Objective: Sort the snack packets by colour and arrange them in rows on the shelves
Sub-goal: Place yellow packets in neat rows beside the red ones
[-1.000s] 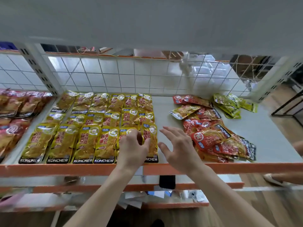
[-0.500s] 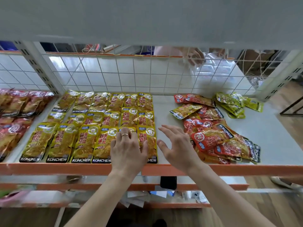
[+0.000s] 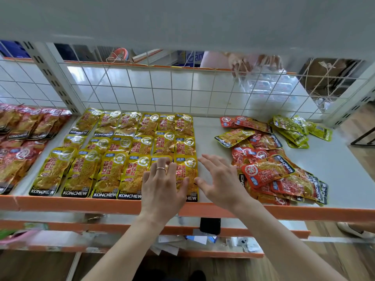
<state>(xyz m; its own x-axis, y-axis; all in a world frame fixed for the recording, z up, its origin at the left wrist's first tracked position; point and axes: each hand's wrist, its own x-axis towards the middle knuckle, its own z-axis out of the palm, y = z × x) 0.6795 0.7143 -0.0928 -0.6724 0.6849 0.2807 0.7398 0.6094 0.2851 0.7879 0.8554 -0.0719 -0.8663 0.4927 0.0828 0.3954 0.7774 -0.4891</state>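
Yellow packets (image 3: 109, 173) in rows on shelf (image 3: 207, 142)

Under and left of the left hand (image 3: 162, 186) lie packet rows (image 3: 109, 159); right of the right hand (image 3: 222, 180), a loose heap (image 3: 274, 173)

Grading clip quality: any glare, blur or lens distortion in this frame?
Head view: glare patches on the yellow packets; wide-angle bending slants the shelf posts; the same view's lower-left corner is smeared, while the left hand and right hand look sharp.
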